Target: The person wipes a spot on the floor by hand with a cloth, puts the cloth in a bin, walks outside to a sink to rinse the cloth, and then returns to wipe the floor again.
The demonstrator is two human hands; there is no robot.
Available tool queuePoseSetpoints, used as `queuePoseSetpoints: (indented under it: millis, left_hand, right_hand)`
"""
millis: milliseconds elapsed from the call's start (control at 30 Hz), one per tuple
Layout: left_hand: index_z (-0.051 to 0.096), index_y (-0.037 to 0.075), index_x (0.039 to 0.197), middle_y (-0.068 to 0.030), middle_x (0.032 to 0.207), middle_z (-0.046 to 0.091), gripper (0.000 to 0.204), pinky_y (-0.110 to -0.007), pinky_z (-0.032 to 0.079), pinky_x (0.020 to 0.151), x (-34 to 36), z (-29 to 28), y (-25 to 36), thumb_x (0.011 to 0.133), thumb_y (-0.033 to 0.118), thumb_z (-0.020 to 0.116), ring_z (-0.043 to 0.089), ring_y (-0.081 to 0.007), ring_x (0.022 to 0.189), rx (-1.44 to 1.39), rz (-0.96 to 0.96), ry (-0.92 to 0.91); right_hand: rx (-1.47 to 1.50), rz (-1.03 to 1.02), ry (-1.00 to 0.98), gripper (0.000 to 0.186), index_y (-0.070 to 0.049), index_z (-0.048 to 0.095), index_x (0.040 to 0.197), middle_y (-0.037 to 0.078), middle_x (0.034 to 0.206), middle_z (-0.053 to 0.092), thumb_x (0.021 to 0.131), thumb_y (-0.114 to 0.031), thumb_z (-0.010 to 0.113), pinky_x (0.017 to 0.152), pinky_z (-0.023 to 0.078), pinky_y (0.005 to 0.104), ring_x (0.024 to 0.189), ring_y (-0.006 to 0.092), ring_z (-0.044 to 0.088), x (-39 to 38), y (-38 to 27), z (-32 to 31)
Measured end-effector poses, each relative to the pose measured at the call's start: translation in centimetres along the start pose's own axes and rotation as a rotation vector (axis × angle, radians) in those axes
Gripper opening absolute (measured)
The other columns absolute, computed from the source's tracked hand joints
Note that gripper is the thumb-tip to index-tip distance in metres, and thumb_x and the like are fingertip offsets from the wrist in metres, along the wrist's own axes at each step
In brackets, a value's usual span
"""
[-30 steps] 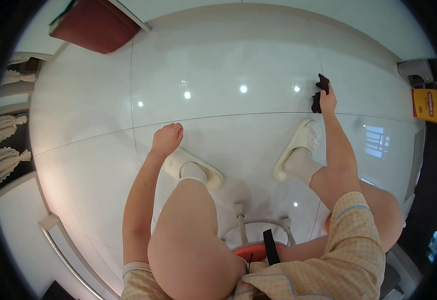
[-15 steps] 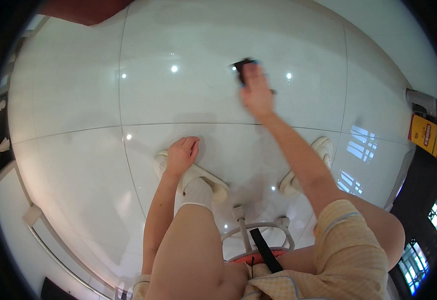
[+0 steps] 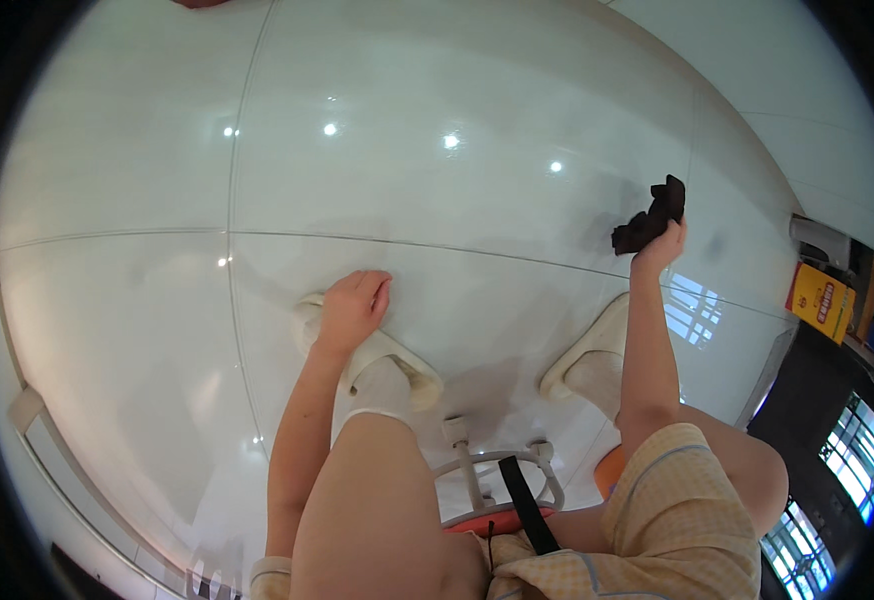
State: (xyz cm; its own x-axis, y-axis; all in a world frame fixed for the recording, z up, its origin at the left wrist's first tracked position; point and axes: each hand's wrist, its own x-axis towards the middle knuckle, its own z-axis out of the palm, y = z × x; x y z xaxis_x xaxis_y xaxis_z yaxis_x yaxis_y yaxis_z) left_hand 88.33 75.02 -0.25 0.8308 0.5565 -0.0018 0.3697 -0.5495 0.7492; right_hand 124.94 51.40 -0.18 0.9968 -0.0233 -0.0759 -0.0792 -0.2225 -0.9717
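Observation:
A crumpled dark cloth (image 3: 655, 220) hangs from my right hand (image 3: 663, 248), whose fingers are closed around its lower edge. Hand and cloth are out to the right, seemingly just above the glossy white tiled floor (image 3: 407, 180); a faint shadow lies beside the cloth. My left hand (image 3: 355, 308) hangs over the pale slipper (image 3: 419, 385) on my left foot, fingers curled together, with nothing visible in them. Its palm side is hidden. The other pale slipper (image 3: 587, 345) is on my right foot, left of my right forearm.
I sit on a low stool with a pale tubular frame (image 3: 469, 475) and a reddish seat. At the right stand a yellow box (image 3: 819, 303) and a grey object (image 3: 819, 242), below a white panel (image 3: 817, 130). A white frame with a rail (image 3: 67, 480) runs along the left.
My right hand has swung from the upper middle of the floor to the right, and the cloth now bunches up from it instead of lying under the palm. The view has shifted; my left hand stays put.

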Motion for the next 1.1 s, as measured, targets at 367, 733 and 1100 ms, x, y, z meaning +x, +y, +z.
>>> queuePoseSetpoints:
  millis: [367, 733, 1100]
  left_hand:
    - [0.058, 0.007, 0.079, -0.0066, 0.067, 0.057, 0.006, -0.034, 0.044, 0.052, 0.1, 0.7, 0.3, 0.073, 0.005, 0.058, 0.054, -0.0247, 0.059, 0.003, -0.047, -0.015]
    - [0.059, 0.006, 0.08, -0.0074, 0.065, 0.055, 0.007, -0.033, 0.042, 0.049, 0.7, 0.1, 0.3, 0.074, 0.004, 0.059, 0.052, -0.023, 0.054, -0.012, 0.043, 0.011]
    - [0.057, 0.006, 0.08, -0.0072, 0.064, 0.055, 0.009, -0.034, 0.043, 0.05, 0.1, -0.2, -0.1, 0.072, 0.004, 0.058, 0.053, -0.0245, 0.056, -0.004, 0.058, -0.007]
  right_hand:
    - [-1.037, -0.633, -0.228, 0.071, -0.001, 0.02, 0.134, 0.021, 0.137, 0.024, 0.081, -0.039, 0.048, 0.104, 0.016, 0.0458, 0.127, 0.0391, 0.02, 4.5, 4.9, 9.5]
    - [-0.355, -0.47, -0.64, 0.051, -0.006, 0.043, 0.124, 0.012, 0.123, 0.048, 0.074, 0.003, 0.044, 0.09, 0.04, 0.0311, 0.111, 0.0272, 0.048, -13.6, 0.9, 19.5]
    - [-0.931, -0.52, -0.269, 0.075, 0.004, 0.021, 0.133, 0.022, 0.139, 0.02, 0.077, -0.035, 0.053, 0.106, 0.015, 0.0411, 0.129, 0.0384, 0.013, 4.7, 3.3, 13.5]
